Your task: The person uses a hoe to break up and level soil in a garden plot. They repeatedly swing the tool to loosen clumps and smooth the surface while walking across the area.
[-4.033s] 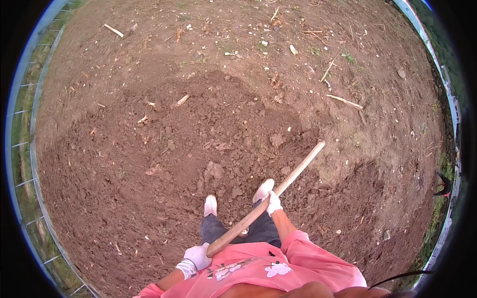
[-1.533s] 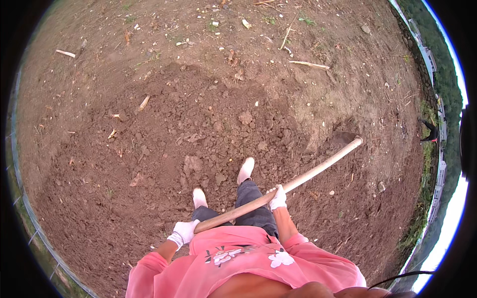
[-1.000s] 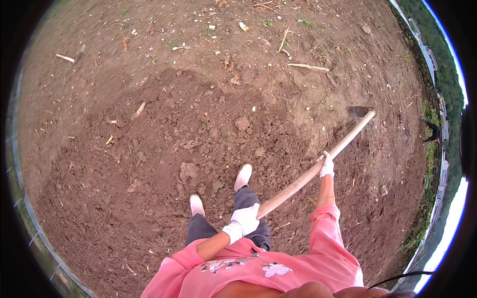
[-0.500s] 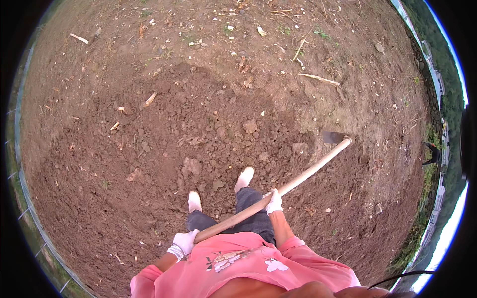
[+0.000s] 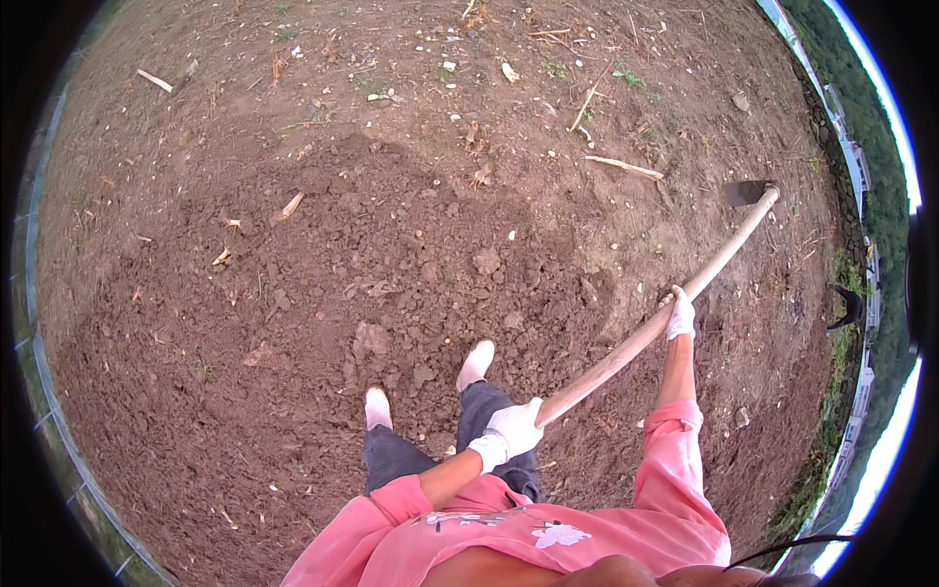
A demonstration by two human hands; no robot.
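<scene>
A long wooden-handled hoe (image 5: 626,350) slants up and to the right across my front. Its dark flat blade (image 5: 745,193) is at the far right end of the handle. My left hand (image 5: 515,428), in a white glove, is closed round the butt end of the handle in front of my waist. Farther up the handle, my white-gloved right hand (image 5: 681,312) grips it with the arm stretched out. Whether the blade touches the ground or hangs above it I cannot tell.
Dark, cloddy loosened soil (image 5: 391,254) spreads around my white boots (image 5: 475,364). Paler, firmer ground with dry stalks (image 5: 624,167) and small stones lies beyond it. A strip of grass (image 5: 843,391) borders the right side.
The hoe has swung out to the right and farther away, its blade rising in the picture. Both hands moved rightward with it, the right arm extending and the left coming across my waist.
</scene>
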